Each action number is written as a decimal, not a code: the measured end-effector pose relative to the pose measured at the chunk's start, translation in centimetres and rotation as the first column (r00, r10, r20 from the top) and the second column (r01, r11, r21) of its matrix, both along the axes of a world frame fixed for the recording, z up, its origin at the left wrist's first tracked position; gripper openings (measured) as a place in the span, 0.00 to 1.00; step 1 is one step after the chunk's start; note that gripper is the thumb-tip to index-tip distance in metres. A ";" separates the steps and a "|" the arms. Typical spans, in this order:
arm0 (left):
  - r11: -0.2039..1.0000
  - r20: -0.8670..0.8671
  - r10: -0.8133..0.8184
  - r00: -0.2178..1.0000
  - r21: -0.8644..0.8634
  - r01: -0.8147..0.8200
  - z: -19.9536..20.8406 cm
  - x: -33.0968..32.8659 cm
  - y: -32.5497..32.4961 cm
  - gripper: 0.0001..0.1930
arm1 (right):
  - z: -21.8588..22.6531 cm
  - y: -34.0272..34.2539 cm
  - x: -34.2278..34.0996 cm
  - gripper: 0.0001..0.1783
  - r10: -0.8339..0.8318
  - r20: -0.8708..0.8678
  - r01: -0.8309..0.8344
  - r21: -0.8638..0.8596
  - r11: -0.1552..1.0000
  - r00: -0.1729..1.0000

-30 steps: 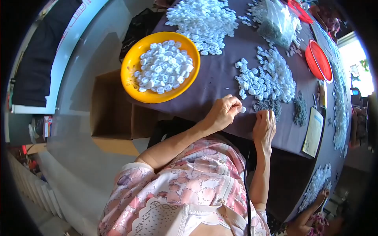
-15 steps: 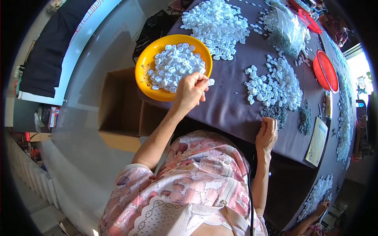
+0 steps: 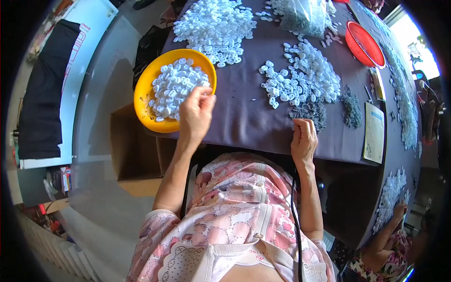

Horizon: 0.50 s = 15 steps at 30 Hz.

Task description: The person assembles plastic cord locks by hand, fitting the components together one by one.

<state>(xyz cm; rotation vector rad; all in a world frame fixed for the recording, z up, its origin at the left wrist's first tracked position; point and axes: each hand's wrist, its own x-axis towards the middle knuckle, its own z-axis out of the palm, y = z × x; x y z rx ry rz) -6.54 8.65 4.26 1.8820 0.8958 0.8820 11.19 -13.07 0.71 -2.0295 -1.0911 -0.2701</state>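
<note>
My left hand [image 3: 197,113] is over the right rim of a yellow bowl [image 3: 142,109], its fingers curled together. Whether anything is in them is hidden. Inside the bowl lies a heap of small white oval plastic pieces [image 3: 176,84] with holes. My right hand [image 3: 304,141] is at the table's near edge, thumb and fingers pinched, close against a pile of small dark grey pieces [image 3: 311,113]. What that pinch holds is too small to make out. Just beyond spreads a loose heap of the same white pieces [image 3: 312,70].
A larger white heap [image 3: 213,28] lies behind the bowl. A clear bag [image 3: 303,19], red basket [image 3: 364,44], second grey pile [image 3: 351,108] and pale booklet [image 3: 374,132] are farther right. A cardboard box [image 3: 134,145] stands below the bowl. Another person's arm [image 3: 390,230] shows at lower right.
The view has shifted, so the table things sit farther left. The white piece seen at my left fingertips before no longer shows, and that hand has drawn its fingers in. My right hand stays by the grey pile.
</note>
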 end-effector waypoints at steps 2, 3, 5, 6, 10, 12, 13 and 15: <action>0.991 -0.049 -0.132 0.990 0.007 0.132 -0.5 1.8 -1.9 0.05 | 0.0 0.1 -0.1 0.07 -0.008 -0.010 0.008 0.011 1.000 1.000; 0.977 -0.050 -0.195 0.980 0.073 0.198 -0.6 2.7 -2.9 0.04 | 0.0 0.0 -0.1 0.07 -0.006 -0.005 0.006 0.008 1.000 1.000; 0.955 -0.038 -0.272 0.962 0.113 0.274 -1.3 4.8 -3.9 0.03 | 0.1 -0.1 0.0 0.07 -0.007 -0.006 0.007 0.001 1.000 1.000; 0.951 -0.052 -0.287 0.956 0.100 0.291 -1.6 5.7 -4.2 0.03 | 0.2 -0.1 0.0 0.07 -0.004 -0.010 0.004 0.002 1.000 1.000; 0.925 -0.095 -0.294 0.951 0.223 0.308 -2.7 9.3 -3.4 0.03 | 0.0 -0.1 0.1 0.08 0.013 0.016 -0.013 -0.013 1.000 1.000; 0.914 -0.079 -0.297 0.951 0.263 0.308 -3.0 10.8 -3.1 0.04 | -0.1 -0.1 0.1 0.10 0.019 0.058 -0.017 -0.035 0.999 0.998; 0.910 -0.078 -0.314 0.946 0.261 0.323 -2.9 11.6 -3.0 0.04 | -0.1 -0.1 0.1 0.10 0.014 0.056 -0.012 -0.035 0.999 0.998; 0.912 -0.136 -0.315 0.939 0.232 0.339 -2.8 12.6 -3.2 0.06 | 0.0 -0.1 0.1 0.10 0.021 0.036 -0.019 -0.042 0.999 0.999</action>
